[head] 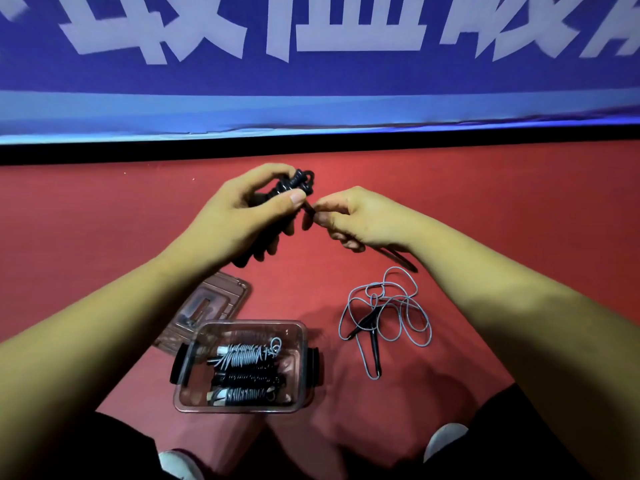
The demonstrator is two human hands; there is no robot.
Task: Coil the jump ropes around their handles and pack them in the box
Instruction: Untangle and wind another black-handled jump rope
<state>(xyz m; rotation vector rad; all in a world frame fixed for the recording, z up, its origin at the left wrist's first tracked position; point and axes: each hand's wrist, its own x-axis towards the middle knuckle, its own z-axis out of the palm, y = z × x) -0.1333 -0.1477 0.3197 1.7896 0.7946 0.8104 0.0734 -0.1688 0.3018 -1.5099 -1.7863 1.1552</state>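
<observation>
- Centrally, a black jump rope (298, 183), wound into a bundle round its handles, was held above the red floor (104, 220), gripped in the left hand (242, 216).
- The fingers of that hand were curled round the far side of the bundle, and the thumb (294, 199) was pressed across its near side, close to the upper end.
- The long axis of the bundle was tilted: its knotted upper end was pointed up and away, above the thumb, while its lower end stuck out below the palm towards the lower left.
- A short strand (309, 211) leaving the bundle was pinched between thumb and forefinger of the right hand (353, 220), just beside the left thumb; the other fingers were curled under.
- A loose black tail (401, 259) was seen running down and to the right from under the right wrist.
- Near the knees, a clear box (242, 407) was set on the floor, with three coiled ropes (242, 355) laid in it side by side, their long axes along the box's length.
- A clear lid (221, 299) was laid flat just behind the box, to the left.
- To the right of the box, well apart from both hands, a grey jump rope (384, 306) was spread in loose loops, its black handles crossed in a V.
</observation>
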